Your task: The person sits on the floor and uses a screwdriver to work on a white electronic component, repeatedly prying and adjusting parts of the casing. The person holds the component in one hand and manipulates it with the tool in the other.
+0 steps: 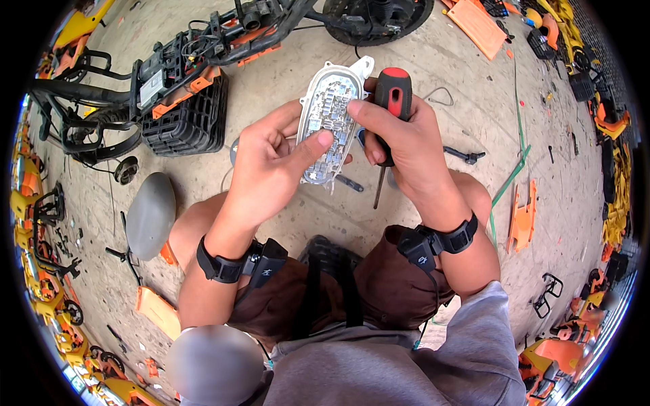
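Note:
An oblong pale metal housing, its inside packed with small silvery electronic parts, is held up in front of me. My left hand grips its left side, the thumb pressed on the inside. My right hand holds a black-and-red screwdriver with its shaft pointing down, while that thumb also rests on the housing's right side. The right fingers behind the housing are partly hidden. Below the housing, a small dark tool lies on the floor.
A dismantled bike frame with a black crate and a wheel stands ahead-left. A grey seat, orange panels, a black bracket and a green strap lie around me on the concrete floor. Yellow-orange vehicles and parts line both sides.

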`<state>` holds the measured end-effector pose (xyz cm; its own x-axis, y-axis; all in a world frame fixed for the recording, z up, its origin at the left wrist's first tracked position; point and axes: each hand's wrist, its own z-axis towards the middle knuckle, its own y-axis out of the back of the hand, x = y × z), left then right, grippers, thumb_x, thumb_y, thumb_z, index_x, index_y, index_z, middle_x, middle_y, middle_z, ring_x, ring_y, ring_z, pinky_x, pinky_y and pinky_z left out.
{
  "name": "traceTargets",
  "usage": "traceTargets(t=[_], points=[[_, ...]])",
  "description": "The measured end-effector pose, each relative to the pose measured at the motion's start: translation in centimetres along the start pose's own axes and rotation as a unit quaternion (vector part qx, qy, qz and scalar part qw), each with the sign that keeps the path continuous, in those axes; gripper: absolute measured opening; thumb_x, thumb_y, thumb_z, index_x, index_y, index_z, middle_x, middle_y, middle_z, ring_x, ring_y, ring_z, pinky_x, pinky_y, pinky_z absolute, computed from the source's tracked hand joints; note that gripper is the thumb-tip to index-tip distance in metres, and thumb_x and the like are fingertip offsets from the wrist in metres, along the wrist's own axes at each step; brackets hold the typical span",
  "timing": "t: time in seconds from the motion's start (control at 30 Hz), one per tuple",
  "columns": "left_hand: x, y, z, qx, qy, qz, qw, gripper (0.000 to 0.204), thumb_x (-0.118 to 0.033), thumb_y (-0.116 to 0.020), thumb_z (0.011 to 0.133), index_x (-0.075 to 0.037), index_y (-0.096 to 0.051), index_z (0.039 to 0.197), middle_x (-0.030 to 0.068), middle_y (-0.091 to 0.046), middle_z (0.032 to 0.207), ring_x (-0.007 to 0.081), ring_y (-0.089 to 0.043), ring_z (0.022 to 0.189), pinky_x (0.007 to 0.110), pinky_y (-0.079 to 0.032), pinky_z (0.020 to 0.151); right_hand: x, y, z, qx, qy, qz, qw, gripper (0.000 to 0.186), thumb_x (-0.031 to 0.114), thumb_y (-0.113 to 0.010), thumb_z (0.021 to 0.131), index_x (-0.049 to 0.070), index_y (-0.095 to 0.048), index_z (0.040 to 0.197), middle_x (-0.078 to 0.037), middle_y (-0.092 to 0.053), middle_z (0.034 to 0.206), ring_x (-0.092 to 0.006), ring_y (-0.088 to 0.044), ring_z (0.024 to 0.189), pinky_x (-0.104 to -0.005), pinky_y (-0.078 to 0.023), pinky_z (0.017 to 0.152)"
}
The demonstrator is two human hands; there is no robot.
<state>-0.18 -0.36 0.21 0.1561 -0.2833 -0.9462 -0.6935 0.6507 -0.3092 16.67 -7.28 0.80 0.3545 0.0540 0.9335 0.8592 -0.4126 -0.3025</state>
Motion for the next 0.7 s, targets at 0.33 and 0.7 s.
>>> traceTargets(t=[0.33,0.7], points=[[-0.1,1.3,0.6,-0.115,-0.068,0.110,0.985,0.022,0.000,-0.060,0.097,0.010,-0.062,0.116,0.0116,-0.072,0.098,0.0103,-0.067,0.082,0.023,-0.053,0.069,-1.3,2.2,1.8,-0.109,0.193,-0.184,0.957,0.034,0.026,-0.072,0.091,-0.004,-0.068,0.108,-0.004,-0.067,0.081,-0.0122,-0.056,0.059,-0.0262,-0.047,0.061],[0.1,2.5,1.5,-0.141,-0.106,0.091,0.980,0.026,-0.001,-0.062,0.096,0.010,-0.060,0.119,0.0126,-0.072,0.102,0.0149,-0.070,0.084,0.026,-0.057,0.071,-8.2,5.4,3.9,-0.032,-0.046,-0.623,0.780,0.039,0.045,-0.073,0.080,0.007,-0.071,0.087,-0.014,-0.070,0.077,-0.0324,-0.069,0.077,-0.0416,-0.054,0.072]])
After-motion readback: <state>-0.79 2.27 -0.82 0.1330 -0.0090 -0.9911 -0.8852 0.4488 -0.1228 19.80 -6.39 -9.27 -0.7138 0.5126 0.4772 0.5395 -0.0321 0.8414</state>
